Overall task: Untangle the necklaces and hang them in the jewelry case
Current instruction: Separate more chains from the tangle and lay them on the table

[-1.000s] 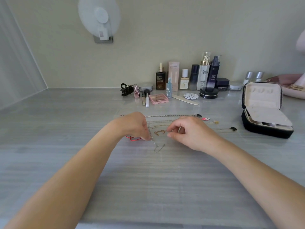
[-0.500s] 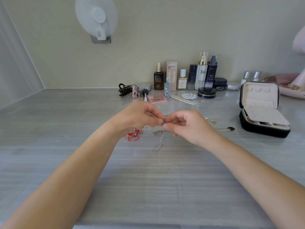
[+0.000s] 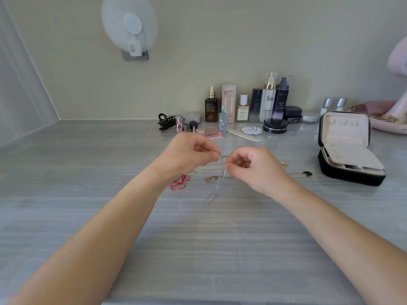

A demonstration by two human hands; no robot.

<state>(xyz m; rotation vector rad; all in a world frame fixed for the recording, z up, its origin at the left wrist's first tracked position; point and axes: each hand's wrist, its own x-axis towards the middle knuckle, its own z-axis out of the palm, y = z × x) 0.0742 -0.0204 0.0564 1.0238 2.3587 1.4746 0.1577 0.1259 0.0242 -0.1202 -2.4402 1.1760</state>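
Head view. The necklaces (image 3: pixel 212 170) are thin metal chains. I judge them very light, limp and slippery, with links fine enough to kink or snap if a knot is yanked. The sensible hold is a fingertip pinch right beside a crossing, teasing strands apart rather than hauling on the long ends. A clasp or pendant would give firmer purchase for carrying one to the hooks.

The heap lies on the grey table (image 3: pixel 198 249), to the left of the open jewelry case (image 3: pixel 345 150) and well apart from it. One gold strand with a dark pendant (image 3: pixel 307 173) reaches closest to the case, ending near the left of its base. A red cord (image 3: pixel 179 182) lies at the side of the heap farthest from the case.

Both hands work above the heap, left of the case. The left hand (image 3: pixel 189 157) has its fingers curled, thumb and forefinger pinching a silver chain (image 3: pixel 214 188) at its top. The right hand (image 3: pixel 253 170), the nearer one to the case, pinches the same strand just below. The two pinches are almost touching. From them the chain hangs to the table, where its lower loop rests. I cannot tell whether it is free of the gold strands. Nothing shows hanging in the case's upright lid.
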